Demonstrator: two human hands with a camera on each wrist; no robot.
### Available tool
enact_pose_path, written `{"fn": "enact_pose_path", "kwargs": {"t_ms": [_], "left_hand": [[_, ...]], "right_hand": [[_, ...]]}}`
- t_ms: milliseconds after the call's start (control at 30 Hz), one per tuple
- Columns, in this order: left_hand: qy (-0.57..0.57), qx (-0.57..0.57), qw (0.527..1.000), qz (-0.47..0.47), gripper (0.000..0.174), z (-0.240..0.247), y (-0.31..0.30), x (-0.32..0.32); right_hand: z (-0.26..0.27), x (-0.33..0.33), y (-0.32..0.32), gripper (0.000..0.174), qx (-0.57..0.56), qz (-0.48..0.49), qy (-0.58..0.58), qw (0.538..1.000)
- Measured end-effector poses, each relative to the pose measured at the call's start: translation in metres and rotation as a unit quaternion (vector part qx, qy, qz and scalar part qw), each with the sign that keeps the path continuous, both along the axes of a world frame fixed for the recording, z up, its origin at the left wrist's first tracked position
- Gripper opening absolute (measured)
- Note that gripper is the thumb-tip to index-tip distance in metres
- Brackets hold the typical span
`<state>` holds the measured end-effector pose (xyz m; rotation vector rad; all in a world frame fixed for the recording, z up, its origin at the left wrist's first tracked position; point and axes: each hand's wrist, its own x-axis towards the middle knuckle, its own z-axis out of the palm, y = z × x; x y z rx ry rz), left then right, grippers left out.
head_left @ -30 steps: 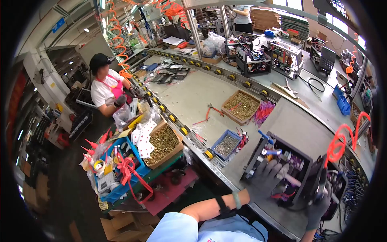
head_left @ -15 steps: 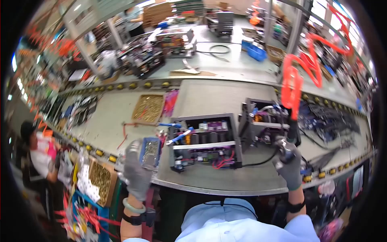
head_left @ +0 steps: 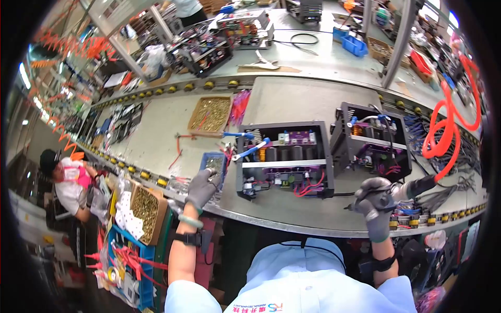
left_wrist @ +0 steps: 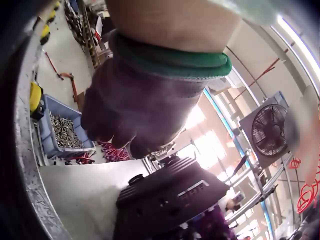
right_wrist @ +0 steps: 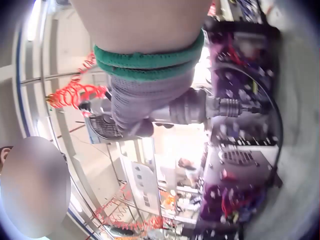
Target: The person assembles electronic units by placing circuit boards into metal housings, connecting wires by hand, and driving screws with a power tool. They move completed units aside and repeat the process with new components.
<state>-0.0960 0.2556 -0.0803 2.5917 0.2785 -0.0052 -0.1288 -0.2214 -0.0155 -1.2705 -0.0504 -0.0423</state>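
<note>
My gloved left hand (head_left: 202,189) is at the near edge of a small blue tray (head_left: 223,177) of screws, its fingers loosely bent. In the left wrist view the tray (left_wrist: 50,140) lies beyond the glove, whose fingertips are partly hidden. My gloved right hand (head_left: 373,201) grips an air screwdriver (right_wrist: 187,109) near the bench's front edge, its bit pointing left in the head view. An orange coiled hose runs from the tool. Two black metal chassis with circuit boards stand on the bench: one in front of me (head_left: 284,164), the other (head_left: 370,136) to its right.
A cardboard box (head_left: 211,116) of brass-coloured fasteners sits behind the tray, beside pink-purple wires (head_left: 239,107). Black cables (head_left: 443,141) lie at the right. A roller track (head_left: 141,172) edges the bench. Another person (head_left: 73,182) works at the left.
My left hand has left the chassis and moved to the screw tray. The right hand, with the screwdriver, has drawn away from the right chassis toward the front edge. The head view has turned right.
</note>
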Motion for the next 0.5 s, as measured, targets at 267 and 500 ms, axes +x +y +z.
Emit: {"fn": "enact_pose_path", "kwargs": {"t_ms": [267, 500], "left_hand": [[0.113, 0.241, 0.961, -0.077, 0.022, -0.031, 0.047, 0.026], [0.107, 0.263, 0.958, -0.035, 0.020, -0.083, 0.026, 0.058]], "right_hand": [[-0.064, -0.003, 0.022, 0.048, -0.023, 0.053, -0.060, 0.997], [-0.064, -0.012, 0.018, 0.053, -0.151, -0.042, -0.070, 0.985]]}}
